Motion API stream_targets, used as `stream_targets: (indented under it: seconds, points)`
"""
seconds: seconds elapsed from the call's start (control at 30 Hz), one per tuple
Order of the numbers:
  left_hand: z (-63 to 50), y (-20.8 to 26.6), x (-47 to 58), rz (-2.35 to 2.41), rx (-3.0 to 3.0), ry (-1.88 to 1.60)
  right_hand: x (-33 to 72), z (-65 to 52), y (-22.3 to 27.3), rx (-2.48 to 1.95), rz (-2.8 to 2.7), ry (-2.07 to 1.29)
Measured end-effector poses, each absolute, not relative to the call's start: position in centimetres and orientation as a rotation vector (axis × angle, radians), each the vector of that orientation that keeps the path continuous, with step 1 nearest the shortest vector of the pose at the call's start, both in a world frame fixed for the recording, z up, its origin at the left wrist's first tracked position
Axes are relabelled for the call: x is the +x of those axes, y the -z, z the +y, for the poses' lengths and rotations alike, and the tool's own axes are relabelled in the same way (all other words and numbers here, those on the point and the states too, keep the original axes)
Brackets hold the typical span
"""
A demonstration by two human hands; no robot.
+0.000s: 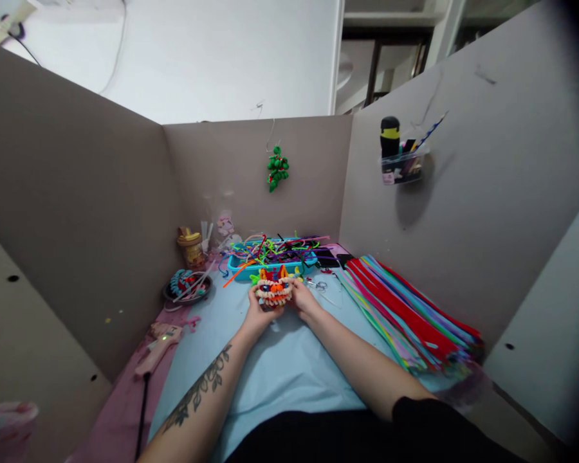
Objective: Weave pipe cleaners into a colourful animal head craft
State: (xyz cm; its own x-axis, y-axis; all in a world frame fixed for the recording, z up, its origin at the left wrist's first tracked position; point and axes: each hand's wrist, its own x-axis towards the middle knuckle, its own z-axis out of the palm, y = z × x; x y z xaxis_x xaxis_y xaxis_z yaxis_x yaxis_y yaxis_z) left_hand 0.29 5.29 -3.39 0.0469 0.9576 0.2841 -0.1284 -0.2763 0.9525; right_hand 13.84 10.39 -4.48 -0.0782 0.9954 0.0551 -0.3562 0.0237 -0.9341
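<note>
Between my two hands, above the pale blue table cover (299,379), is a small craft figure (275,292) of bent, fuzzy pipe cleaners in cream, orange, red and blue. My left hand (261,313) is closed on its left side, with the thumb along its edge. My right hand (302,301) grips the opposite side with its fingers. Green and yellow bits stick out near its top. Just beyond it stands a blue basket (244,274) heaped with loose pipe cleaners (280,249). Scissors (318,285) lie right of my right hand.
At right lie long bundled pipe cleaners (405,308). A dark bowl (205,292) of pieces, a pink glue gun (159,347) with its cord, and a yellow cup (192,249) are on the left. Grey partitions (251,167) surround the table; a green ornament (277,168) and a tool holder (400,168) hang there.
</note>
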Motion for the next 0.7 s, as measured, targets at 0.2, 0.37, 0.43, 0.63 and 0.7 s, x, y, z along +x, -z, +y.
stream_targets:
  seconds: [0.2,0.37,0.43,0.63,0.7]
  points:
    - [5.5,3.2,0.0,0.862,1.282,-1.411,13.9,9.3,2.5,-0.754,-0.985,-1.233]
    - [5.7,3.1,-0.3,0.933,1.304,-1.406,14.2,8.1,1.5,-0.492,-1.086,-1.320]
    - [5.7,3.0,-0.4,0.979,1.309,-1.411,14.1,7.9,1.5,-0.494,-1.138,-1.314]
    - [6.0,2.5,-1.2,0.911,1.186,-1.474,14.0,8.0,1.2,-0.526,-1.053,-1.325]
    - [6.0,2.2,-1.4,0.871,1.149,-1.460,14.3,8.1,1.0,-0.516,-0.987,-1.358]
